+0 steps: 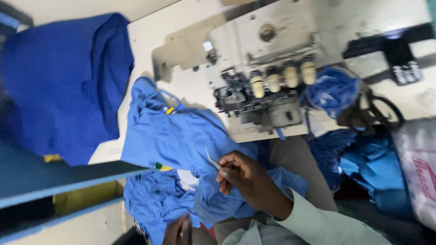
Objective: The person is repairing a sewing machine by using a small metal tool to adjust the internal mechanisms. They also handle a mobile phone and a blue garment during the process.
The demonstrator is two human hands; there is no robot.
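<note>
Right hand (247, 179) pinches tweezers (212, 161) over light-blue cloth (181, 136); left hand (179, 231), grip unclear, by sewing machine (263, 68)

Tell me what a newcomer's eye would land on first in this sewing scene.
First the blue: a light blue garment spills over the table's near edge at centre, with a darker blue cloth heaped at the left. Next the pale sewing machine at top centre, with its row of cream knobs. Below it the right hand pinches slim metal tweezers above the garment; the left hand barely shows at the bottom edge.
</note>
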